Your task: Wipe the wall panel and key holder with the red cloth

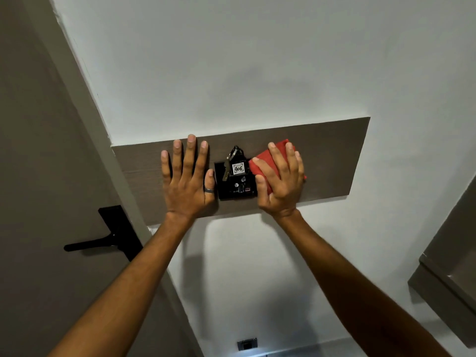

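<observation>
Right hand (280, 181) presses folded red cloth (262, 163) flat on long brown wood-grain wall panel (332, 155), just right of black key holder (237, 186). Left hand (186, 179) empty, splayed, bracing panel. Risk: leftward swipe snags hanging silver key with 406 tag (233, 163), knocking it loose.

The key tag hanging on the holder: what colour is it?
White with black "406" on it, seen in the head view.
</observation>
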`<state>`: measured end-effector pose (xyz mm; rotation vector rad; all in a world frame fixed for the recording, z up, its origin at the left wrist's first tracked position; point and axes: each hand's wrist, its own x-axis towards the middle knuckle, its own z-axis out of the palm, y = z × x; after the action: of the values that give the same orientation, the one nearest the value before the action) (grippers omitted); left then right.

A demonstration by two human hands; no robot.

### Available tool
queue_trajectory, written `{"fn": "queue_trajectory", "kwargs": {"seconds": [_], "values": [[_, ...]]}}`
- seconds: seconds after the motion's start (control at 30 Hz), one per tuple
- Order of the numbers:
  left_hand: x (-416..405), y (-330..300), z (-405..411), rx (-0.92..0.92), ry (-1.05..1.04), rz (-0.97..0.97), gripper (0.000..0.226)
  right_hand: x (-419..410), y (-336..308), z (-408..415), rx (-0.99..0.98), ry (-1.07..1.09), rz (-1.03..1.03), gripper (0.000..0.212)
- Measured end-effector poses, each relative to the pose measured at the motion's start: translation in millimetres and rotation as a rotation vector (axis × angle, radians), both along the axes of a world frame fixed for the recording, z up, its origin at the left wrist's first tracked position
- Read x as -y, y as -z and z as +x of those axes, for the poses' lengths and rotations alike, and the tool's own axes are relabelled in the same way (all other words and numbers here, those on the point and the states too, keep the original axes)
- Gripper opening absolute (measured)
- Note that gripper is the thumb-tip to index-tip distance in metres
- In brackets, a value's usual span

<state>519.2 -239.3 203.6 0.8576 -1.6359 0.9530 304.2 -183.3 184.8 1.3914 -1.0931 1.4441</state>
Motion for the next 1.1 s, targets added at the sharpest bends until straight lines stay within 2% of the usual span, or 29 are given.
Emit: {"fn": "queue_trajectory", "kwargs": {"seconds": [0.1,0.13,0.23,0.37,0.5,0.53,0.63,0.67,0.73,0.87,0.97,1.1], "values": [[-0.2,-4.1,0.2,0.003,-0.014,-0.003,0.058,1.5,0.9,38.3,0.302,-0.004,0.0,0.033],[0.0,-6.0,-0.1,0.0,-0.01,0.004,0.058,1.0,1.2,41.7,0.291,-0.014,0.006,0.034],[1.2,-0.2,-0.7,0.01,-0.003,-0.015,0.058,-0.1,-4.2,7.7,0.017,-0.002,-0.039,0.034],[4.7,-0.9,-0.2,0.004,-0.011,-0.012,0.059,3.4,6.1,34.5,0.297,0.043,0.021,0.037],[4.3,-1.8,-0.3,0.013,-0.018,-0.01,0.059,-3.0,15.1,15.3,0.045,0.052,0.033,0.039],[4.2,-0.7,-0.3,0.008,-0.017,-0.006,0.059,-3.2,13.5,13.4,0.074,0.061,0.032,0.039],[4.8,0.1,-0.3,0.004,-0.016,-0.016,0.06,3.9,-0.4,41.1,0.384,0.08,0.013,0.041],[5.4,-0.2,-0.3,0.005,-0.014,-0.012,0.06,5.9,-3.3,47.2,0.42,0.071,0.01,0.041],[6.4,-0.3,0.0,0.003,-0.011,-0.008,0.059,6.8,4.5,38.3,0.302,0.042,0.025,0.042],[6.3,1.8,-0.6,-0.001,0.001,-0.021,0.06,-4.4,59.7,7.2,0.012,0.069,0.087,0.039],[4.0,-0.6,-0.9,-0.002,-0.012,-0.022,0.06,-5.1,64.8,5.9,0.013,0.067,0.104,0.035],[6.1,1.0,0.2,0.006,-0.017,-0.017,0.06,-0.4,26.1,15.9,0.085,0.032,0.051,0.038]]}}
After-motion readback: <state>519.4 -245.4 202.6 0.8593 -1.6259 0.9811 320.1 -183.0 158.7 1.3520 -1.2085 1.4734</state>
